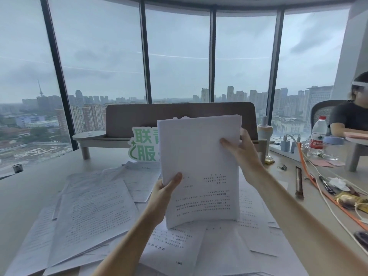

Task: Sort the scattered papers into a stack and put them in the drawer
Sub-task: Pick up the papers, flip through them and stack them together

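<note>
Loose sheets [89, 212] are lying scattered across the counter [23, 196] at left. Your left hand [165, 189] is pinching the upright stack [201, 168] at its left edge; your right hand [242, 147] is clasping its right edge. Tap the bottom edge level, keeping both grips light.

White papers [93, 208] with black print are covering the pale desk [25, 196]; a green-lettered sign [143, 144] is showing behind, and a red-labelled bottle [318, 136] and orange cable [326, 194] are lying along its right edge.
</note>
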